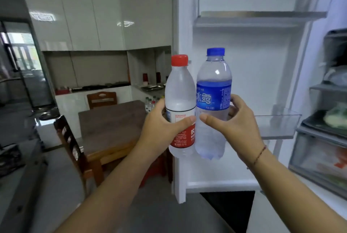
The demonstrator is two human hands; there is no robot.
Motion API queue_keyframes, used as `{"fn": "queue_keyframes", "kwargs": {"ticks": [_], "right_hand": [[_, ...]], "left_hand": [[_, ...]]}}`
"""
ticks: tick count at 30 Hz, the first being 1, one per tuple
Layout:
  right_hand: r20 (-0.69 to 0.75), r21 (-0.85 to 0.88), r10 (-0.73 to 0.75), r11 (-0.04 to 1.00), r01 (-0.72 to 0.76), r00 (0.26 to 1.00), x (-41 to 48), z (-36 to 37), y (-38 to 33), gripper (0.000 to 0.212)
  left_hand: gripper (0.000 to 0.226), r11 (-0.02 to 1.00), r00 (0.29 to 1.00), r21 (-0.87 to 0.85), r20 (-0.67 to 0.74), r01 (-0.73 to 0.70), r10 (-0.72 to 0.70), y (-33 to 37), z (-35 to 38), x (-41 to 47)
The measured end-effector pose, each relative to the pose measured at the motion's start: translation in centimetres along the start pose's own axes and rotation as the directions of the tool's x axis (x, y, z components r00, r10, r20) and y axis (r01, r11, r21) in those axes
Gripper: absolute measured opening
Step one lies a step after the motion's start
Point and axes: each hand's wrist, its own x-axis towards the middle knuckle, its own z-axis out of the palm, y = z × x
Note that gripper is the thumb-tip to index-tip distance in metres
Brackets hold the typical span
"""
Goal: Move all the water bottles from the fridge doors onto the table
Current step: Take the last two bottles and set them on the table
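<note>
I hold two water bottles upright, side by side and touching, in front of the open fridge door (262, 74). My left hand (161, 125) grips the red-capped bottle (179, 90) with a red and white label. My right hand (232, 125) grips the blue-capped bottle (214, 82) with a blue label. The door shelves (277, 121) in view hold no bottles. The brown wooden table (110, 125) lies to the left, behind my left arm. Several more bottles (150, 104) stand at its far right corner.
A dark wooden chair (69, 142) stands at the table's near left side and a lighter chair (102, 99) at its far end. Fridge drawers with food (323, 138) fill the right edge. A red stool (154, 168) sits under the table. White cabinets line the back wall.
</note>
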Motion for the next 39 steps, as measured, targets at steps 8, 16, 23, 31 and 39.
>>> {"fn": "queue_keyframes", "kwargs": {"ticks": [8,16,23,31,39], "right_hand": [[0.196,0.016,0.027,0.999,-0.031,0.98,-0.7,12.1,1.3,0.069],[0.23,0.067,0.121,0.988,-0.14,0.966,-0.1,26.0,4.4,0.066],[0.234,0.113,0.222,0.961,-0.253,0.947,2.3,34.3,7.8,0.062],[0.184,0.093,0.381,0.911,-0.402,0.906,7.5,39.7,14.5,0.061],[0.099,0.103,0.442,0.887,-0.451,0.892,17.4,44.6,24.5,0.071]], "left_hand": [[0.046,0.987,0.981,0.052,-0.125,0.153,-0.146,-6.5,-10.1,-0.6],[0.054,0.958,0.963,0.137,-0.135,0.251,-0.233,-14.6,-20.4,2.4],[0.051,0.943,0.963,0.196,-0.095,0.267,-0.253,-20.8,-26.2,6.4],[0.051,0.933,0.943,0.138,-0.063,0.332,-0.326,-30.0,-27.7,12.5],[0.045,0.921,0.928,0.117,-0.063,0.372,-0.367,-39.8,-25.8,23.3]]}}
